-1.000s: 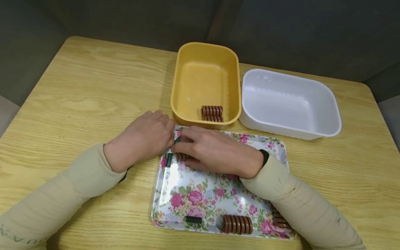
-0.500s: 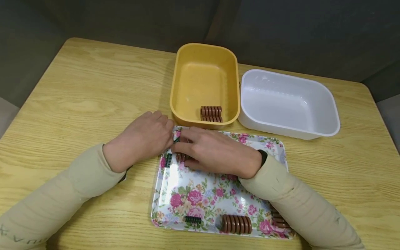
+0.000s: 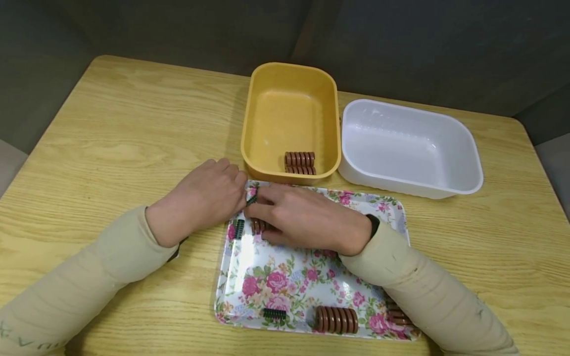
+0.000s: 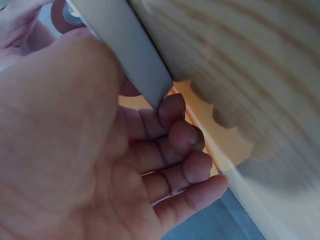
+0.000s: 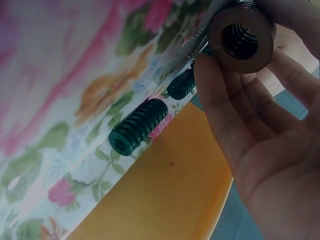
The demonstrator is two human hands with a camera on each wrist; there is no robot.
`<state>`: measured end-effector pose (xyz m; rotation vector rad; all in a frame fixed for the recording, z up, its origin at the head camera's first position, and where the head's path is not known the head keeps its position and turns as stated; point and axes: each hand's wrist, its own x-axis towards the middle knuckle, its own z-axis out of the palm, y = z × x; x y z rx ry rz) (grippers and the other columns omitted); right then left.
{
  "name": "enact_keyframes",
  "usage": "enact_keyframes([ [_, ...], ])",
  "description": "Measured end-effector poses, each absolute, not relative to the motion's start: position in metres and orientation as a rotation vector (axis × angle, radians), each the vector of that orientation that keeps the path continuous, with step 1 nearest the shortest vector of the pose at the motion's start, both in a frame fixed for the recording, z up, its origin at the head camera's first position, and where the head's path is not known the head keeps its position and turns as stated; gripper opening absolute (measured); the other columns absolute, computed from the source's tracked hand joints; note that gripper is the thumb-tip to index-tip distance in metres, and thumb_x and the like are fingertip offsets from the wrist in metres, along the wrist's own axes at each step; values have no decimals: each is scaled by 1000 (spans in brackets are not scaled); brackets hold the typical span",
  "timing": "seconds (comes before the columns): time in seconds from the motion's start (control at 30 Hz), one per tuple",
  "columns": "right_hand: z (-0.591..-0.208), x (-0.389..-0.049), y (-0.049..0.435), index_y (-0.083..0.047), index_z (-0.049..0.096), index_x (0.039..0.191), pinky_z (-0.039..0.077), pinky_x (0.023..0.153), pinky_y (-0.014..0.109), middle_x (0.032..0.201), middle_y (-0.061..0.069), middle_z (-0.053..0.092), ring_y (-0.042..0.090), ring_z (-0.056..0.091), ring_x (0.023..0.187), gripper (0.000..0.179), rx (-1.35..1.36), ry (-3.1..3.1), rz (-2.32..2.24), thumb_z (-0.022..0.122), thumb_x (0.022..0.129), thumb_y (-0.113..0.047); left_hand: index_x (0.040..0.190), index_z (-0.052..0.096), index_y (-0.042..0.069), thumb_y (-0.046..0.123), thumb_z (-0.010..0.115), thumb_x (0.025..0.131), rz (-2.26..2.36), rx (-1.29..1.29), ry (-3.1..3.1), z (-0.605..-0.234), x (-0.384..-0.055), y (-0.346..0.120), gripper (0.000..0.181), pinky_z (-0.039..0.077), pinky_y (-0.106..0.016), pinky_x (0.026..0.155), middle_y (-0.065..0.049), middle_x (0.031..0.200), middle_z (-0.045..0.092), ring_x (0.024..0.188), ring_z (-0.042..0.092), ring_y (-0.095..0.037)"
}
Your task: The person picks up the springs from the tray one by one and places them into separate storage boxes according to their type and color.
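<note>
A right hand pinches a hollow brown coil spring at the floral tray; whether the left hand grips is unclear. Five brown springs, three green springs show.

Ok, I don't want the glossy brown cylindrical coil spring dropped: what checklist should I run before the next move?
1. Right hand gripping the glossy brown cylindrical coil spring: ok.
2. Left hand gripping the white floral-printed rectangular tray: cannot tell.
3. Yellow plastic rectangular bin uncovered on top: ok.
4. Tray free of dark-green coil springs: not ok.
5. Cream fabric right sleeve not touching the partly hidden brown spring: cannot tell.
</note>
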<state>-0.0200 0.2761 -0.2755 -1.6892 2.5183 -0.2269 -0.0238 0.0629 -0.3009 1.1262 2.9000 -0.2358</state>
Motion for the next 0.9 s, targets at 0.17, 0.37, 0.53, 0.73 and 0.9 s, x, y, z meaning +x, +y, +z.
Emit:
enact_keyframes([
  [0.17, -274, -19, 276, -17, 71, 125, 56, 84, 28, 110, 0, 66, 11, 63, 96, 29, -1695, 2518, -225, 72, 97, -24, 83, 54, 6, 25, 54, 105, -243, 1139, 2904, -301, -24, 63, 29, 42, -33, 63, -6, 75, 52, 72, 45, -22],
  [0.37, -273, -18, 276, -17, 73, 119, 56, 78, 26, 104, -1, 65, 9, 61, 89, 24, -1759, 2521, -207, 71, 97, -23, 81, 53, 7, 24, 54, 103, -202, 1132, 2923, -301, -23, 63, 28, 40, -32, 62, -5, 73, 50, 70, 44, -21],
  [0.53, -273, -19, 276, -18, 74, 115, 52, 69, 23, 94, -3, 63, 7, 56, 79, 21, -1789, 2516, -192, 73, 95, -23, 80, 51, 7, 23, 53, 103, -167, 1100, 2921, -301, -23, 63, 28, 39, -32, 62, -5, 73, 49, 70, 44, -21],
  [0.73, -272, -19, 277, -19, 74, 113, 51, 69, 23, 91, -4, 63, 7, 55, 78, 20, -1802, 2510, -190, 74, 92, -21, 82, 53, 6, 25, 53, 104, -175, 1085, 2904, -302, -24, 63, 29, 41, -32, 63, -5, 73, 50, 71, 44, -21],
  [0.9, -271, -20, 279, -20, 73, 112, 52, 70, 23, 92, -5, 62, 7, 56, 79, 21, -1814, 2527, -201, 74, 91, -20, 83, 54, 6, 26, 54, 104, -191, 1088, 2910, -304, -25, 64, 29, 42, -33, 64, -5, 75, 52, 72, 45, -21],
])
